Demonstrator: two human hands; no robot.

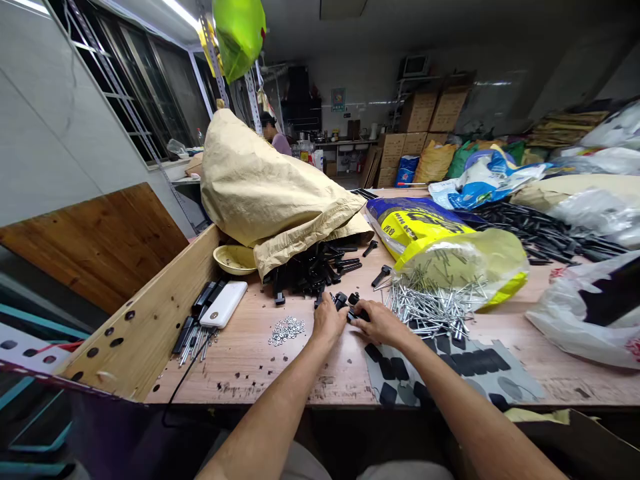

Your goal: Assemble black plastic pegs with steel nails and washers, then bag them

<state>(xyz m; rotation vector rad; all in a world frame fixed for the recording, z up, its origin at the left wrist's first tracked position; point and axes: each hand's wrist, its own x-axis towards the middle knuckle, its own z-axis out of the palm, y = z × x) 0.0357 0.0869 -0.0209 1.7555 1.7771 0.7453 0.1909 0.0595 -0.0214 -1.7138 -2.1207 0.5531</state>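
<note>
My left hand is closed around a black plastic part at the middle of the table. Close beside it, my right hand has its fingers curled on another small black plastic part. Fingers hide much of both pieces. Just beyond the hands, a heap of black plastic parts spills from the mouth of a large tan sack. A pile of long metal screws lies right of my right hand, pouring from a yellow and blue bag. Small metal nuts are scattered left of my left hand.
A white power bank with a cable lies at the left, near a yellow bowl and a wooden side board. Black pads on a grey sheet lie front right. A white plastic bag sits far right. A person is behind the sack.
</note>
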